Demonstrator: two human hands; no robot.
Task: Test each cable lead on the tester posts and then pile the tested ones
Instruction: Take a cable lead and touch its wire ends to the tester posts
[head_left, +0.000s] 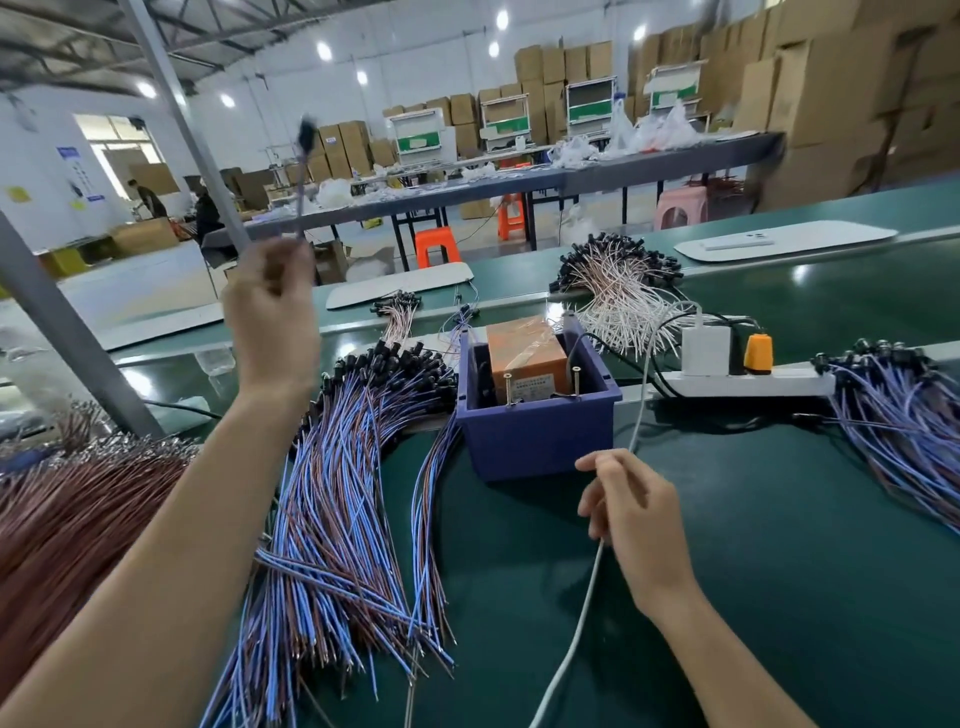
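Note:
My left hand (272, 317) is raised high above the table, shut on a cable lead (303, 176) that sticks upward with its black end on top, blurred. My right hand (628, 499) hovers low in front of the blue tester box (540, 436), fingers loosely curled near a white cord (582, 613); I cannot tell if it grips the cord. Two screw posts (575, 382) stand upright inside the box beside an orange unit (524, 348). A big pile of blue and brown leads (343, 493) lies left of the box.
Another blue lead pile (904, 431) lies at far right, a white-and-brown bundle (623, 296) behind the box, and brown leads (67, 514) at far left. A white power strip (748, 382) carries a charger and an orange plug. A grey post (62, 332) slants at left.

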